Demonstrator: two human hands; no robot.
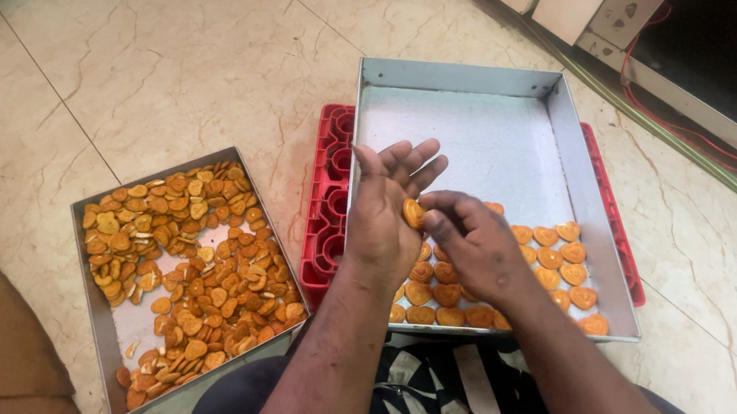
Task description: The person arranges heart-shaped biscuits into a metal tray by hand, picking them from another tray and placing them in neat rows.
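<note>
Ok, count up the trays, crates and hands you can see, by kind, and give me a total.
Metal trays: 2, the loose-biscuit tray and the arranged-biscuit tray
Red plastic crates: 1, the red crate under the arranged-biscuit tray
Hands: 2, left hand and right hand
Total: 5
</note>
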